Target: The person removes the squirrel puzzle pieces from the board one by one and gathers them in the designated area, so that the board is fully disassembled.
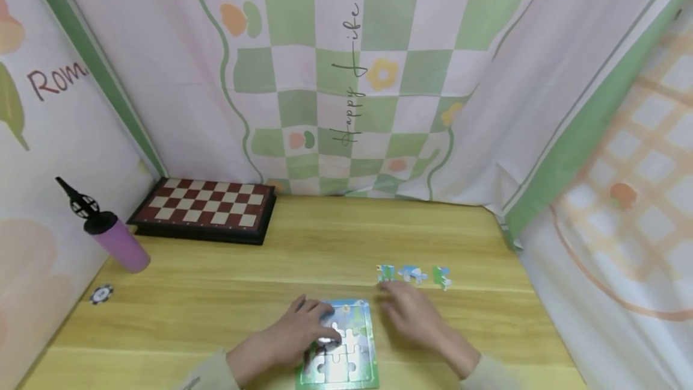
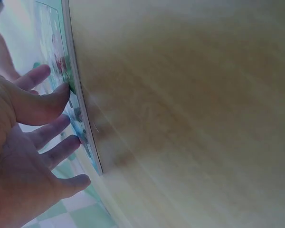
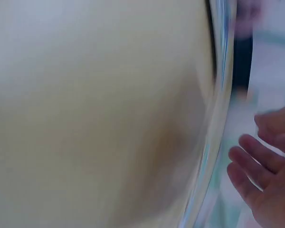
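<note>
A jigsaw puzzle board (image 1: 364,372) with a green and blue picture lies near the table's front edge, partly filled with pieces. My left hand (image 1: 296,331) rests on its left side, fingers spread, covering part of the picture; the left wrist view shows the fingers (image 2: 57,149) touching the board's face. Beyond the board, to the right, three loose puzzle pieces lie in a row: a left one (image 1: 387,272), a middle one (image 1: 414,274) and a right one (image 1: 441,278). Just in front of the left piece is my right hand (image 1: 414,316), blurred, fingers loosely bent and holding nothing visible.
A red and white chessboard (image 1: 208,203) lies at the back left. In front of it at the left edge are a purple pump (image 1: 120,245) with a black nozzle and a black and white chip (image 1: 101,294). Printed curtains (image 1: 341,77) stand behind and beside the wooden table.
</note>
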`<state>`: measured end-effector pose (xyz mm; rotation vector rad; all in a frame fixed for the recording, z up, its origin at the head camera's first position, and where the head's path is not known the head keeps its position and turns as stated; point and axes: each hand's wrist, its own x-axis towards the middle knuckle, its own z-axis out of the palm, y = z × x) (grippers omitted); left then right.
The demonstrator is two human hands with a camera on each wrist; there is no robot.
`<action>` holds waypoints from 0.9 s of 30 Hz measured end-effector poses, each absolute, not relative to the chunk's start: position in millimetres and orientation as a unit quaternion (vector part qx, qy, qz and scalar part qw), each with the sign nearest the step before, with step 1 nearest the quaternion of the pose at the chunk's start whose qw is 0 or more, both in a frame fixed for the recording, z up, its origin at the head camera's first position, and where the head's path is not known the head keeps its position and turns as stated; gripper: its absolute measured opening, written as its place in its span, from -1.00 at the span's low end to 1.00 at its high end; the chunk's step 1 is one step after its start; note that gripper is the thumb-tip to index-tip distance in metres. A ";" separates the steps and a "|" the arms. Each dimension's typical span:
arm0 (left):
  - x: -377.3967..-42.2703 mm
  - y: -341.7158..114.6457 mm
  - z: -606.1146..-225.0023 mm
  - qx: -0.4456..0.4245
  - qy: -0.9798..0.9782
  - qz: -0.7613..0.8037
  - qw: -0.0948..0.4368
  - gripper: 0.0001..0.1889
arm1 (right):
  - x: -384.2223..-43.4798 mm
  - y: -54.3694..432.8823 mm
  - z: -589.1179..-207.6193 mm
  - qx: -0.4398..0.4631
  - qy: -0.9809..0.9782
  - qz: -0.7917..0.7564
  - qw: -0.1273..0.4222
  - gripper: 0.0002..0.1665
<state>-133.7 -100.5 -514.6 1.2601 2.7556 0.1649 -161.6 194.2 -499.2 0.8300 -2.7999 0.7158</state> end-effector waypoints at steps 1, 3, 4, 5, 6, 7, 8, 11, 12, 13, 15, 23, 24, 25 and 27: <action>-133.7 -100.4 -514.6 0.415 0.906 0.055 0.055 -0.14 | -154.3 185.3 -499.7 0.298 -0.923 0.237 0.046 -0.57; -133.6 -100.3 -515.0 0.418 0.905 0.059 0.057 -0.17 | -141.8 171.5 -500.8 0.333 -0.915 0.226 0.008 -0.53; -133.4 -100.2 -515.5 0.421 0.904 0.059 0.054 -0.18 | -136.9 166.3 -501.7 0.349 -0.912 0.217 -0.005 -0.52; -133.2 -100.1 -515.6 0.425 0.902 0.059 0.050 -0.18 | -132.2 162.4 -502.4 0.360 -0.911 0.200 -0.014 -0.50; -132.9 -100.0 -515.9 0.429 0.900 0.056 0.045 -0.17 | -127.7 159.4 -502.7 0.367 -0.912 0.179 -0.024 -0.46; -132.6 -100.1 -516.3 0.434 0.898 0.053 0.039 -0.18 | -123.5 157.1 -503.0 0.373 -0.913 0.160 -0.032 -0.43; -132.3 -100.3 -516.7 0.439 0.897 0.050 0.034 -0.19 | -120.0 155.1 -503.6 0.380 -0.914 0.139 -0.035 -0.41; -131.9 -101.2 -517.3 0.447 0.893 0.045 0.023 -0.21 | -111.4 150.3 -504.0 0.393 -0.915 0.081 -0.033 -0.36; -132.1 -101.5 -517.4 0.448 0.893 0.044 0.022 -0.21 | -109.5 148.7 -503.8 0.396 -0.915 0.070 -0.030 -0.35; -132.5 -101.9 -517.5 0.448 0.893 0.046 0.022 -0.22 | -108.1 147.3 -503.6 0.399 -0.915 0.062 -0.024 -0.36; -133.6 -102.2 -517.4 0.446 0.893 0.050 0.023 -0.24 | -106.5 145.0 -502.9 0.404 -0.913 0.053 -0.015 -0.40; -135.2 -99.9 -513.3 0.438 0.896 0.057 0.037 -0.40 | -107.4 141.7 -501.0 0.401 -0.914 0.065 -0.015 -0.35; -135.0 -99.7 -513.0 0.439 0.896 0.057 0.033 -0.44 | -107.8 141.5 -501.0 0.400 -0.914 0.067 -0.014 -0.33; -134.9 -99.7 -512.6 0.441 0.895 0.056 0.028 -0.49 | -108.3 141.2 -501.1 0.400 -0.914 0.069 -0.012 -0.32; -135.0 -99.7 -513.2 0.445 0.894 0.057 0.019 -0.60 | -109.7 140.5 -501.4 0.397 -0.915 0.074 -0.010 -0.29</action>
